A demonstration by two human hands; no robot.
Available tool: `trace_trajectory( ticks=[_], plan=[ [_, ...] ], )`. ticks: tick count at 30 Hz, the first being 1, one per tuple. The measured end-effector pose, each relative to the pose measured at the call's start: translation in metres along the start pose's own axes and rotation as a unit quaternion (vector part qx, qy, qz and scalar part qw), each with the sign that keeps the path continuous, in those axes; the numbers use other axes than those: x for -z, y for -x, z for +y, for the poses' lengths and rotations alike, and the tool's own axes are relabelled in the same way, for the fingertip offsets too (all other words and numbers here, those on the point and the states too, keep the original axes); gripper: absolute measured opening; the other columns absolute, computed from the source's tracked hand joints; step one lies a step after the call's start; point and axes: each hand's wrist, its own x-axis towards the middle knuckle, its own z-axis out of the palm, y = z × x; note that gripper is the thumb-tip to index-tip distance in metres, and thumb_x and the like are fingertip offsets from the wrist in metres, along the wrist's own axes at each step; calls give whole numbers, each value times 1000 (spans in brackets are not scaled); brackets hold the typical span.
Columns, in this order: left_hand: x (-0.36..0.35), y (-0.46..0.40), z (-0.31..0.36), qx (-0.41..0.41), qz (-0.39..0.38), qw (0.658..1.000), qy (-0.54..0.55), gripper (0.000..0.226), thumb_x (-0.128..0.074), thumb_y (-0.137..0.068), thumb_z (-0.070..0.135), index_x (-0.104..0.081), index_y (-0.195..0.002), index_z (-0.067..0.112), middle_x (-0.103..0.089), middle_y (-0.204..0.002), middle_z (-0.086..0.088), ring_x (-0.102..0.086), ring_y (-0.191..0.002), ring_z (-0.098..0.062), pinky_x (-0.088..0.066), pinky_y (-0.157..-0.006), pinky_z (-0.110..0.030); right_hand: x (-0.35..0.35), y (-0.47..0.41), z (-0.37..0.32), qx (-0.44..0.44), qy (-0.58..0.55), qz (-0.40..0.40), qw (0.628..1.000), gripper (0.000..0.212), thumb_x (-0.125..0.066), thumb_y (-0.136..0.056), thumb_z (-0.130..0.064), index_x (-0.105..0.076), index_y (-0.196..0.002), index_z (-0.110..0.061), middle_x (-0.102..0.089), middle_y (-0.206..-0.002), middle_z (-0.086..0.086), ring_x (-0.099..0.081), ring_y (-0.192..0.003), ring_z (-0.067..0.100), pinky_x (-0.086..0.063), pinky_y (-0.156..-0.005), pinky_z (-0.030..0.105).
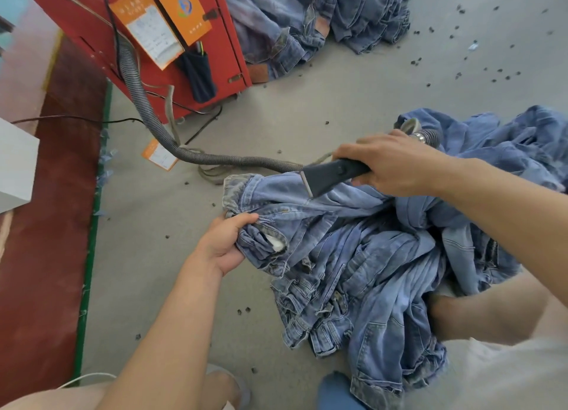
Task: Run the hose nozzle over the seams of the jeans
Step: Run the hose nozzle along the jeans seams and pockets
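Note:
A pair of light blue jeans (295, 206) lies on top of a heap of jeans (368, 286) in front of me. My left hand (226, 243) grips the bunched waistband at the pile's left edge. My right hand (390, 163) holds the black hose nozzle (329, 176), whose flat mouth rests on the denim near the waistband. A grey ribbed hose (147, 114) curves from the nozzle up to the red machine.
The red machine (172, 50) with orange tags stands at the upper left. Another stack of jeans (322, 19) lies behind it on the grey floor (338, 90), which is dotted with dark scraps. A dark red mat (46, 225) with a green border runs along the left.

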Motion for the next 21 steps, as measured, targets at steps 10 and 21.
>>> trace_trajectory(
  ticks=[10, 21],
  plan=[
    [15, 21, 31, -58, -142, 988, 3, 43, -47, -101, 16, -59, -140, 4, -65, -136, -22, -66, -122, -36, -59, -90, -44, -32, 2, -41, 26, 34, -5, 999, 42, -61, -99, -44, -41, -136, -41, -58, -113, -6, -53, -111, 19, -36, -101, 46],
    [21, 52, 42, -110, -123, 985, 53, 42, -39, -108, 21, -59, -140, 3, -62, -140, -23, -65, -123, -35, -60, -93, -44, 30, -7, -44, -24, -109, 49, 993, 41, -76, -90, -30, -51, -120, -44, -57, -78, -33, -53, -83, -20, -35, -69, 8]
  ],
)
